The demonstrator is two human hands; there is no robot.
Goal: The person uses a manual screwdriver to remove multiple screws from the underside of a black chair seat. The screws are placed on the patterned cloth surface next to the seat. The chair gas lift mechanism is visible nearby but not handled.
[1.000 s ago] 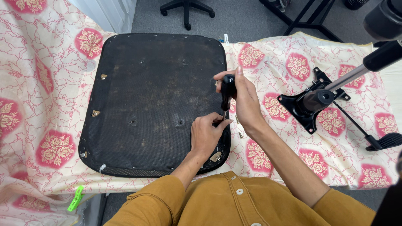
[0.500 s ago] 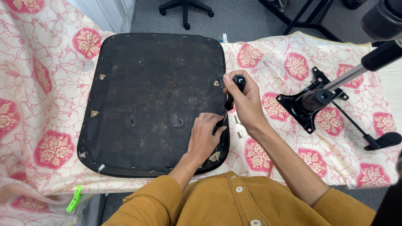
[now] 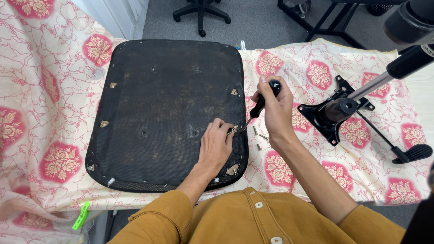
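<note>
Screwdriver (image 3: 259, 107) gripped in right hand (image 3: 276, 108), tip at bracket (image 3: 232, 131); left hand (image 3: 214, 147) pinching bracket on seat base (image 3: 162, 99)

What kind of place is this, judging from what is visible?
Probably an office or workroom used for chair assembly: a grey carpeted floor, an office chair base behind the cloth-covered table, and an upturned chair seat being worked on.
</note>
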